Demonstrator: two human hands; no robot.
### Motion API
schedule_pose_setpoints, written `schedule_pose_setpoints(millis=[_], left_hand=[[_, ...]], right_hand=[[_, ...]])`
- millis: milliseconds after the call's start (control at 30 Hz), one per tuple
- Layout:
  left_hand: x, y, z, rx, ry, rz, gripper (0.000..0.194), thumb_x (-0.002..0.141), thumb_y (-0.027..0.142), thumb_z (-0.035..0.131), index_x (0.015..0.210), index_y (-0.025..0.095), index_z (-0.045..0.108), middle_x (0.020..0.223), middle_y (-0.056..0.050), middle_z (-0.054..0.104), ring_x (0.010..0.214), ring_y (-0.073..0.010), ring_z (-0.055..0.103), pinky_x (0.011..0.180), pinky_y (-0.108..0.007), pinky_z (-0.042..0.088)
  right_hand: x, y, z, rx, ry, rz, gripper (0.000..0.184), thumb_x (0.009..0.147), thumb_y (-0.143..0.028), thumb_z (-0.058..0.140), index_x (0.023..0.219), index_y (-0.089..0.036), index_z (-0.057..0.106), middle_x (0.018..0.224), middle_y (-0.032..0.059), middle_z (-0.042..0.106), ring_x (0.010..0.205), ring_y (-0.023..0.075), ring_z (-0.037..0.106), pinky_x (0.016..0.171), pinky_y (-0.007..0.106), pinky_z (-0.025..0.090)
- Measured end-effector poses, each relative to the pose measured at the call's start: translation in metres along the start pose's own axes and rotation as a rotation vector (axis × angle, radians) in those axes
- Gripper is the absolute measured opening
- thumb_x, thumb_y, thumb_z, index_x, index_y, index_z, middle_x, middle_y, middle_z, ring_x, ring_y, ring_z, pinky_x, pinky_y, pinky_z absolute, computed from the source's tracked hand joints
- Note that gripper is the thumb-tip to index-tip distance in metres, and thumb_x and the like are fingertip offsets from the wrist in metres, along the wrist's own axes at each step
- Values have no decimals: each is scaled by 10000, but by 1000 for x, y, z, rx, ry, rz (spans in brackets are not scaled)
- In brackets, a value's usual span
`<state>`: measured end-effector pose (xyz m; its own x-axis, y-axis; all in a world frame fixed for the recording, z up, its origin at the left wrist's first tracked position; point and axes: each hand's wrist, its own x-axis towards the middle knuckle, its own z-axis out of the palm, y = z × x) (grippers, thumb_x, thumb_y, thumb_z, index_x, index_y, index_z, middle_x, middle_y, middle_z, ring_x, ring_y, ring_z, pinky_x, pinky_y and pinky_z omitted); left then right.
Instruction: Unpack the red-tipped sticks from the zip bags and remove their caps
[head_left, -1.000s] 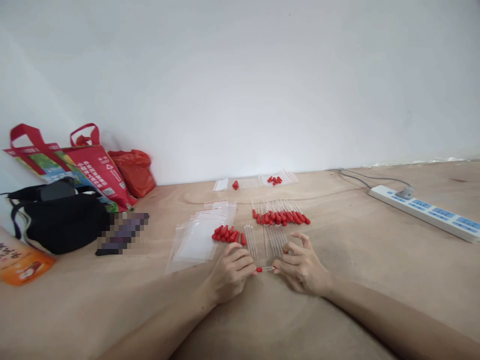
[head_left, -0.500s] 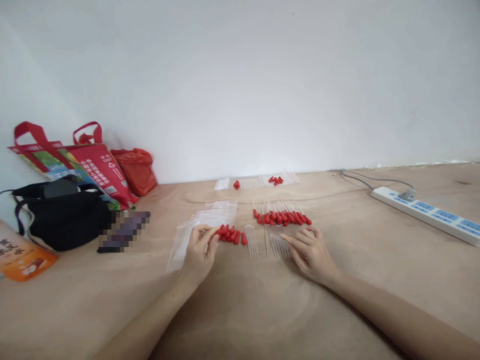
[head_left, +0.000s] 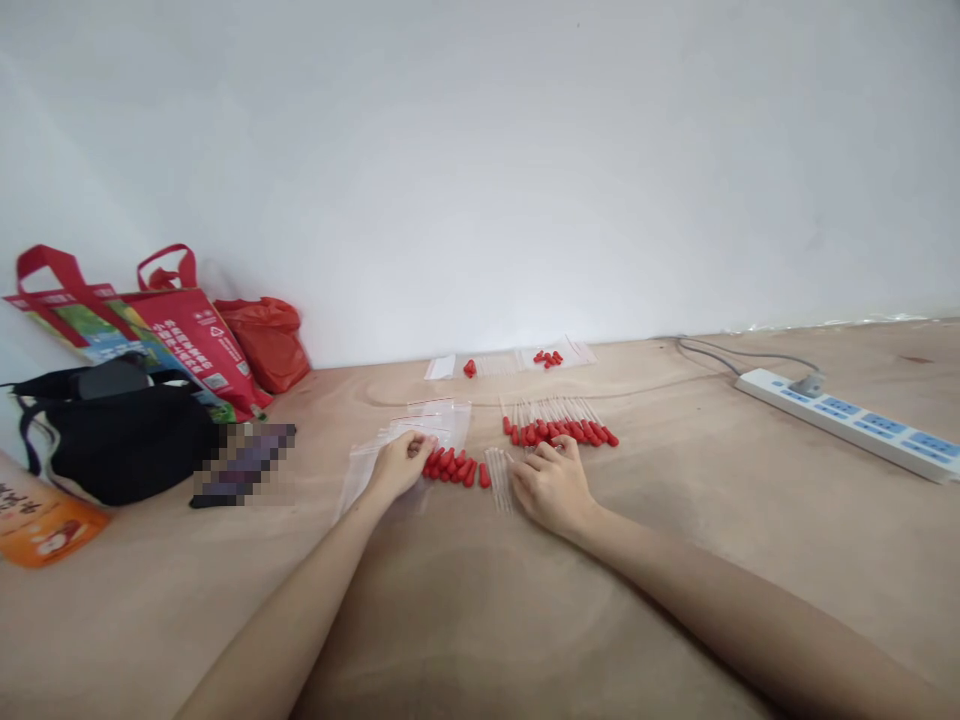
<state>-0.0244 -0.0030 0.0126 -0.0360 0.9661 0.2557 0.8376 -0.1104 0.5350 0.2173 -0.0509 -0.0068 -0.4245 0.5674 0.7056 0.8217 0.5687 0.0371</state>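
My left hand is closed in a pinch at the left end of a pile of red rubber bulbs, over clear zip bags. What its fingertips hold, if anything, is hidden. My right hand is low on the table with fingers curled down, covering most of one group of thin glass tubes; whatever it grips cannot be seen. Just left of it lie several bare glass tubes side by side. Beyond it, a row of glass droppers with red bulbs lies with the tubes pointing away.
Near the wall lie a few red bulbs, more glass tubes and a zip bag with small red bulbs. A power strip is at right. Shopping bags, a black bag and an orange packet stand left.
My right hand has moved left, from the right side of the glass tubes to over them. My left hand has shifted slightly away from me, its fingertips now off the front of the red bulbs.
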Motion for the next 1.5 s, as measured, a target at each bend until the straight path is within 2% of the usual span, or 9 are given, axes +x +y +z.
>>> schedule_pose_setpoints(millis=[233,433,600,700,900,1033,1167,1300,1500], left_hand=[[-2,-6,2,17,34,40,388,811,433,299,697,179,569,644,-18,620,636,-170,575,593,-258,412],[-5,1,-4,40,122,106,276,788,355,375,766,171,580,772,-47,626,711,-184,566,657,-290,424],[-12,36,3,78,159,292,126,739,273,492,706,195,585,788,-32,587,831,-193,530,771,-305,399],[-14,65,21,151,45,409,107,741,266,530,690,194,591,779,-29,576,797,-188,527,742,-306,397],[-4,108,59,246,-10,449,250,728,435,573,682,189,573,779,-35,585,832,-215,528,745,-337,367],[4,120,71,244,9,459,216,730,369,578,634,178,550,721,-34,580,777,-209,535,719,-330,361],[0,116,68,229,60,421,148,762,267,532,651,170,545,740,-44,595,775,-210,540,718,-337,361],[-17,94,49,200,113,403,145,789,267,497,690,173,544,755,-43,601,768,-204,538,706,-336,368],[-53,57,22,137,173,716,129,810,260,495,724,181,550,712,-21,589,710,-167,519,703,-312,370]], right_hand=[[-1,-12,-11,105,-166,77,392,762,-537,482,680,-169,590,664,41,641,739,185,489,779,396,202],[-6,0,-17,142,-86,97,322,810,-448,457,762,-177,624,651,39,639,712,168,486,791,381,207],[-26,30,-26,118,-5,56,222,813,-330,474,740,-194,633,642,16,635,672,142,488,798,357,226],[-36,44,-30,98,19,66,201,810,-279,471,718,-203,633,600,1,624,651,133,491,804,346,230],[-39,49,-34,116,63,136,183,801,-245,488,689,-212,629,595,-15,631,638,115,506,809,331,227],[-37,48,-33,114,59,140,191,802,-245,490,676,-210,628,590,-16,632,628,113,504,806,331,230],[-38,49,-32,120,57,147,188,802,-247,489,684,-213,631,589,-17,630,635,117,510,807,334,236],[-40,49,-30,123,76,161,167,802,-231,485,745,-218,642,663,-7,643,670,119,530,808,331,252],[-35,42,-34,83,109,83,316,809,-336,497,1093,-219,571,1046,76,598,924,186,526,862,375,272]])
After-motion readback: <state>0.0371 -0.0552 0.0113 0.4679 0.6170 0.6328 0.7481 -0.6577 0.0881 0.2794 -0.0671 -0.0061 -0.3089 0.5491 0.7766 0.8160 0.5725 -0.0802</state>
